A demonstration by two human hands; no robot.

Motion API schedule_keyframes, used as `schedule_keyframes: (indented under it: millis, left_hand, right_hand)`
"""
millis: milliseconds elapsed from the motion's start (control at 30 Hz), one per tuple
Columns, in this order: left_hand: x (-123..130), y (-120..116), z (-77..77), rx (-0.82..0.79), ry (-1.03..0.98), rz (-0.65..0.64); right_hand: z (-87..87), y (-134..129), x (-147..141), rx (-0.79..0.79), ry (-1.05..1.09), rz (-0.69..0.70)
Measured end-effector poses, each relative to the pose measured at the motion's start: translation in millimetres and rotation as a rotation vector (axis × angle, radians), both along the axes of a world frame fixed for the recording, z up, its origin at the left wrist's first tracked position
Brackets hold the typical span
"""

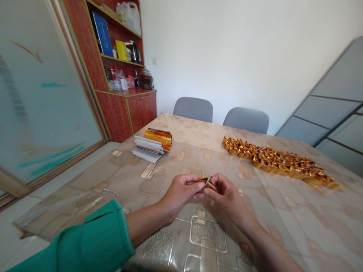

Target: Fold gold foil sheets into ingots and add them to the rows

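Observation:
A small folded piece of gold foil paper is held between my two hands, above the middle of the table's near half. My left hand pinches its left end between thumb and fingers. On the opposite end, my right hand grips it the same way. A pale strip of the paper's underside shows between the fingertips. Farther off to the left lies a stack of gold and white foil paper sheets, partly curled. To the right, many folded gold foil pieces stand in close rows.
A patterned plastic cover lies on the table. Two grey chairs stand at its far edge. At the back left is a wooden cabinet with bottles and boxes, beside a frosted glass door. Grey panels lean at the right.

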State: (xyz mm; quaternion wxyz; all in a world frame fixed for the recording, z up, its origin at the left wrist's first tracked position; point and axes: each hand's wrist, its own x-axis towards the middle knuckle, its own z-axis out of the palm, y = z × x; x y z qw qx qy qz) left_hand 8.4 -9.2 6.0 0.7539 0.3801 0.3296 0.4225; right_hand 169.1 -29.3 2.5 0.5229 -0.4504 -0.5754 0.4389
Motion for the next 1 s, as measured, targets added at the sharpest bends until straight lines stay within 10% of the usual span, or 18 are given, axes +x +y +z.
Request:
schedule_keyframes:
  millis: [1000]
  left_hand:
    - [1, 0, -0.9, -0.033, -0.073, 0.097]
  right_hand:
    - [11.8, -1, 13, 0.007, -0.149, 0.002]
